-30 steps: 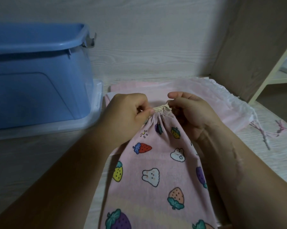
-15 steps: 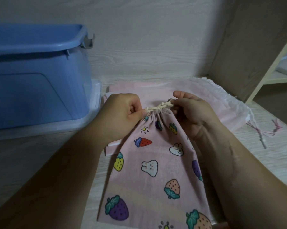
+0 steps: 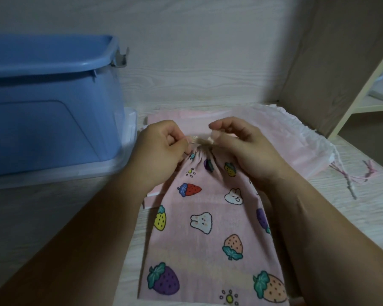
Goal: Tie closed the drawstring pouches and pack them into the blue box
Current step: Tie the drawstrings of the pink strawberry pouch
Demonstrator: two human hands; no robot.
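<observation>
A pink pouch [image 3: 210,228] printed with strawberries and rabbits lies flat on the wooden surface, its neck gathered tight at the far end. My left hand [image 3: 161,151] and my right hand [image 3: 241,144] each pinch an end of its cream drawstring [image 3: 200,141] at the gathered neck. The blue box [image 3: 49,102] stands at the left, apart from my hands. More pink pouches [image 3: 281,129] lie stacked behind and to the right, partly hidden by my hands.
The blue box sits on a clear lid [image 3: 128,133]. A wooden upright panel [image 3: 331,62] rises at the right, with shelves [image 3: 376,102] beyond it. Pink cords [image 3: 358,175] from the stacked pouches trail on the surface [image 3: 53,217] at the right.
The pouch has slid toward me, showing more of its lower print. My right fingers have lifted and shifted on the drawstring at the neck.
</observation>
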